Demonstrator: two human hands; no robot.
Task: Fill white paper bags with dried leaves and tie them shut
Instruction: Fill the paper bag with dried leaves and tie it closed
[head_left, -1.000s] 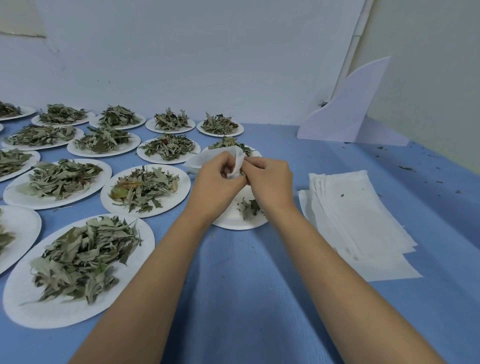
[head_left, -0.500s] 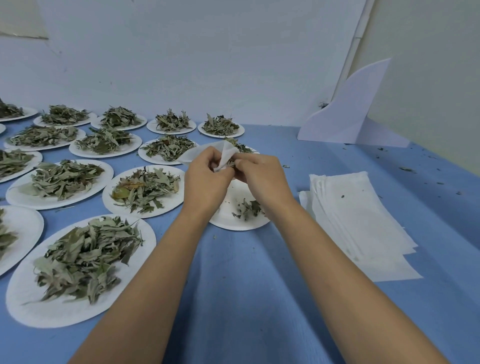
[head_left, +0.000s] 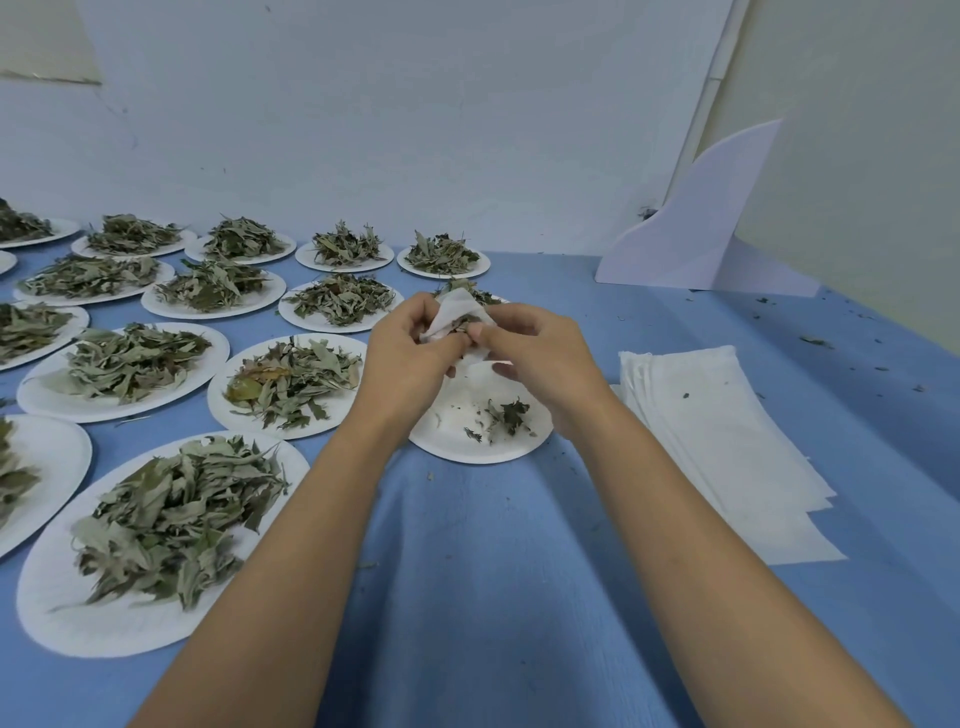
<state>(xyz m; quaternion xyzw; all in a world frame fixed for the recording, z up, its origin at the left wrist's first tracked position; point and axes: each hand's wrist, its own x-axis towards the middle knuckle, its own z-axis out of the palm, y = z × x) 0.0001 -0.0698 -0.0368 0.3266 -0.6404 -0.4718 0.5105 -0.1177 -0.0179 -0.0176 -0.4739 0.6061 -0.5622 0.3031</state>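
Both grips clamped on the white paper bag (head_left: 451, 316): left hand (head_left: 410, 358) and right hand (head_left: 543, 358) pinch it above a near-empty plate (head_left: 457, 449). Leaf-filled plates (head_left: 156, 530) crowd the bench (head_left: 493, 571) left; flat bags (head_left: 727, 441) stacked right.

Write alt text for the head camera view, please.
The left hand and right hand hold a white paper bag, dried leaves showing in it, above a nearly empty paper plate. Plates heaped with leaves fill the blue table at left; a stack of flat bags lies at right.
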